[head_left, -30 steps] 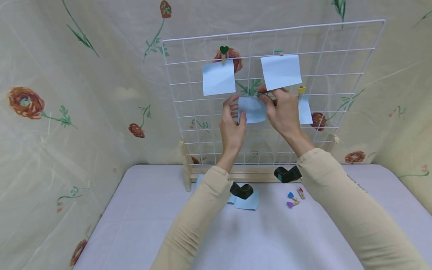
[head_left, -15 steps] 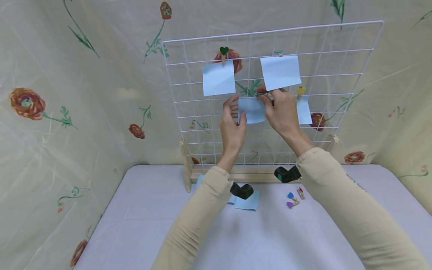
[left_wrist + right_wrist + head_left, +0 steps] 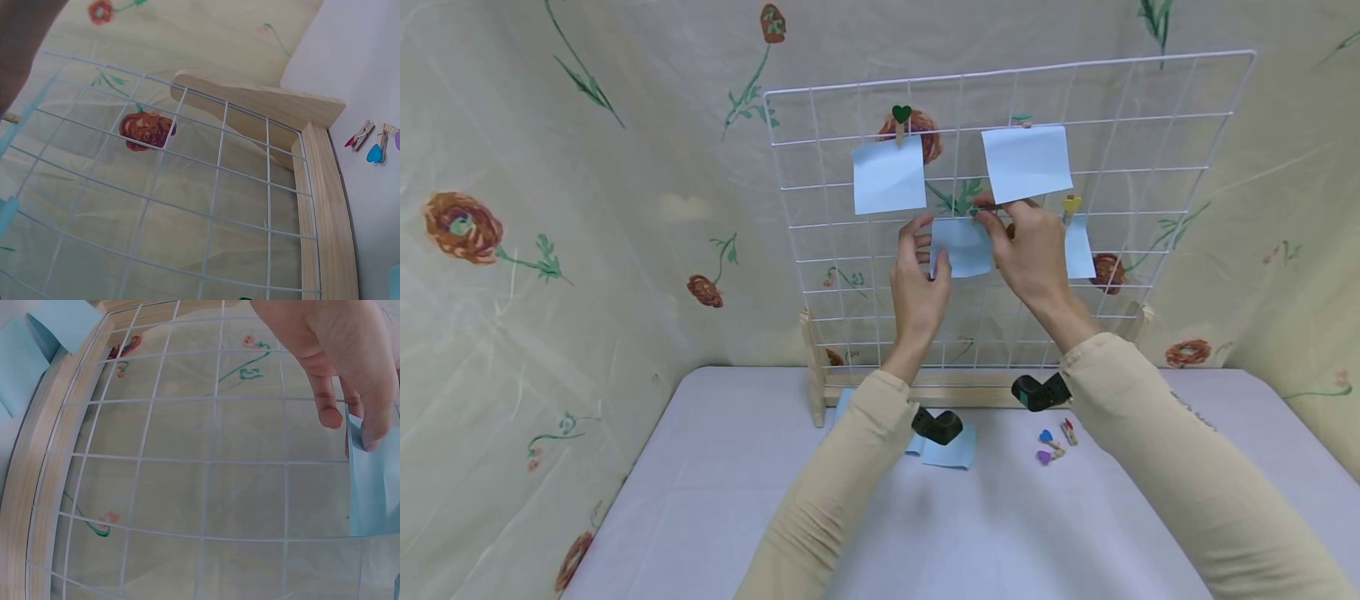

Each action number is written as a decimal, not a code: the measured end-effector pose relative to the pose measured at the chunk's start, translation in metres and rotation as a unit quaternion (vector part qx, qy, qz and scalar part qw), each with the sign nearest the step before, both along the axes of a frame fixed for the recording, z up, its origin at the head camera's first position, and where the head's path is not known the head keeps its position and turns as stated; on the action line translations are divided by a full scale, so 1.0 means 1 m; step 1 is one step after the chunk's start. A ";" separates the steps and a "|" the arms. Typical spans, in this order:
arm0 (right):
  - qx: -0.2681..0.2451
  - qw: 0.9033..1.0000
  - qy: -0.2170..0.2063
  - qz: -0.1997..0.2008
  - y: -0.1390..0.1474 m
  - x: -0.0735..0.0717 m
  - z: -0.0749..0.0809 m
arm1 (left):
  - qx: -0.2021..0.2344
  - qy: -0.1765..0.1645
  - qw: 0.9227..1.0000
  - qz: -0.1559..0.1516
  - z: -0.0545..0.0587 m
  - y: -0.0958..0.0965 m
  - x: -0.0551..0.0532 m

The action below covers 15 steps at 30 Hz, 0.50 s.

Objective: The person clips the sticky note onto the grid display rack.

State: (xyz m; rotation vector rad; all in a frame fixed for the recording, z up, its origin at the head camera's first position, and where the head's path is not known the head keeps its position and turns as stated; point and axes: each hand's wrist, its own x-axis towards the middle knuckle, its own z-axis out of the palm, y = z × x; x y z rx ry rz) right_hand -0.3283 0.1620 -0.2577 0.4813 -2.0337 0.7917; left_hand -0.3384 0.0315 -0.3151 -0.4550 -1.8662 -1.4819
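Observation:
A small sheet of light blue paper lies against the white wire grid. My left hand pinches its left edge; in the right wrist view the thumb presses on the paper's near face. My right hand is at the sheet's upper right corner, thumb and index finger pinching a small clothespin at the top edge, mostly hidden by the fingers. More blue sheets hang around it: one upper left under a green heart clothespin, one upper right, and one at right under a yellow-topped clothespin.
The grid stands in a wooden base at the back of a white-covered table. Blue sheets lie in front of the base, partly behind the left forearm. Loose clothespins, with a blue heart, a purple heart and red, lie at right.
Both hands stay at the same sheet with almost no movement. The green bit seen between the right fingertips earlier shows less now. The whole view shifts slightly.

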 end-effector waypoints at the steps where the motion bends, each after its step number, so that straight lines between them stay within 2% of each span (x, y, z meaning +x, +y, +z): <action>1: -0.001 1.000 0.001 0.001 0.000 0.000 0.000 | -0.001 0.001 1.000 0.000 0.000 0.000 0.000; 15: -0.013 0.999 0.034 0.005 -0.002 -0.001 -0.006 | -0.006 0.004 1.000 -0.004 -0.003 -0.001 0.000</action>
